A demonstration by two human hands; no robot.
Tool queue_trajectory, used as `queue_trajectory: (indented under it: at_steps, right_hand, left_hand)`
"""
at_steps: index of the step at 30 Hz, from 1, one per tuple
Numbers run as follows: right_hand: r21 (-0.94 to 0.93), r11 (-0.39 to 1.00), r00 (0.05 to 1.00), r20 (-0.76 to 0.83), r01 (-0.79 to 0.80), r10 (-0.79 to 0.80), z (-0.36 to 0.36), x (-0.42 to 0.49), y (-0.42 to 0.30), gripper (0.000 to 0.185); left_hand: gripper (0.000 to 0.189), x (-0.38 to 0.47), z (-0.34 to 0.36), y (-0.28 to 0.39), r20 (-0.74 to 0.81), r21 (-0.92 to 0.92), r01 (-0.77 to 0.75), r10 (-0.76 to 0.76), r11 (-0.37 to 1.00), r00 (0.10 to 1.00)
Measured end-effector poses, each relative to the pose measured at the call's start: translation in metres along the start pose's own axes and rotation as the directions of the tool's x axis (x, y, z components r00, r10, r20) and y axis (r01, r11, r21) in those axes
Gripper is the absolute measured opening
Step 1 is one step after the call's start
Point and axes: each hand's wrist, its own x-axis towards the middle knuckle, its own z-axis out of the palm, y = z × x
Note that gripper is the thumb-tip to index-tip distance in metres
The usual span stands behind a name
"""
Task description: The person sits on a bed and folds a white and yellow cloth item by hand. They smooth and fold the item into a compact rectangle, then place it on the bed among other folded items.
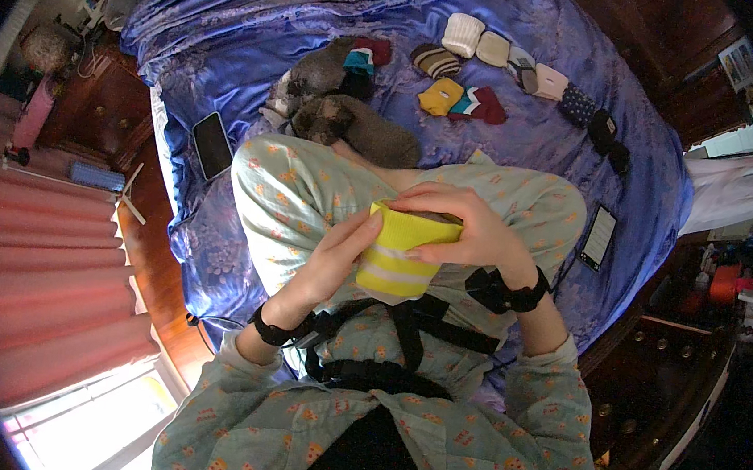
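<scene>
A yellow knit sock with pale stripes (398,238) is held above my lap, its cuff spread at the top. My left hand (343,249) grips its left side, thumb on the front near the cuff. My right hand (478,227) has its upper fingers over the cuff opening and its lower fingertips against the front. The sock's lower end looks paler and hangs over my crossed legs (286,193). Beyond my knees lie a folded mustard sock bundle (439,97), a maroon, white and teal bundle (478,104) and a striped brown bundle (436,61).
More folded socks (493,49) curve along the purple bedspread (229,74). Dark grey-brown soft forms (359,126) lie before my shins; their kind is unclear. A teal-and-maroon sock (363,60) rests there. A dark-screened tablet (212,145) lies left, a lit phone (598,237) right.
</scene>
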Motion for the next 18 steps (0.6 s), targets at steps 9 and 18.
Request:
queue_trajectory:
  at_steps: [9,18]
  right_hand:
    - [0.111,0.992,0.999,0.023,-0.051,0.049,0.024,-0.018,0.016,0.047]
    - [0.385,0.911,0.987,0.106,-0.149,0.117,0.089,-0.069,0.034,0.049]
  left_hand:
    - [0.039,-0.008,0.004,-0.023,-0.035,-0.062,0.038,-0.04,0.997,0.999]
    - [0.03,-0.045,-0.041,-0.08,0.307,-0.048,0.002,0.013,0.999,0.952]
